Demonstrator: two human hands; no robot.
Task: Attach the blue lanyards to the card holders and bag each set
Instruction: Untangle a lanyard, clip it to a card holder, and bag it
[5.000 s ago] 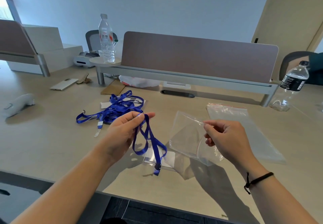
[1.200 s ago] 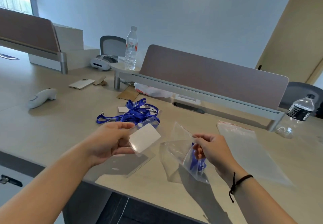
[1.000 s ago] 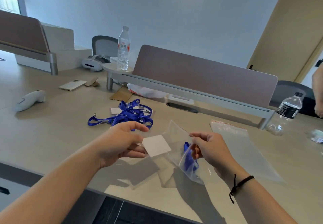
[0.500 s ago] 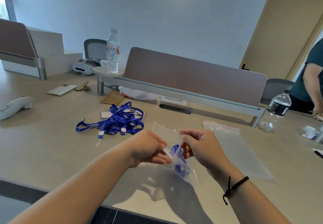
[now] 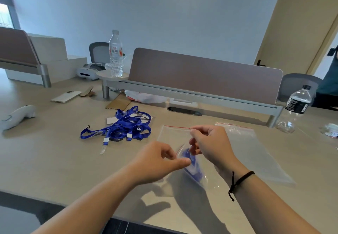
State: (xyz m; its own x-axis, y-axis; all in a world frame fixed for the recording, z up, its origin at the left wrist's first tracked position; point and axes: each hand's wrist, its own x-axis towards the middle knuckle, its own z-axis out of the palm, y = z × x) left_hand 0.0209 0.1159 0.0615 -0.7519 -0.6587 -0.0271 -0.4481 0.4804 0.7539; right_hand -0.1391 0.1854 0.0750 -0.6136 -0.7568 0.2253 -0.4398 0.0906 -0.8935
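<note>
Your left hand (image 5: 157,162) and right hand (image 5: 210,145) both pinch the mouth of the clear bag (image 5: 199,175), held above the desk (image 5: 54,160). A blue lanyard (image 5: 193,168) sits inside it. The loose lanyard pile (image 5: 126,126) lies at ten o'clock from your hands.

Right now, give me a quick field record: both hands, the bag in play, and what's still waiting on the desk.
left hand: pinches the bag's mouth edge
right hand: pinches the red zip strip
clear zip bag: held above the desk, blue lanyard inside
lanyard pile: loose, far left of hands
spare bags: flat, right of hands
</note>
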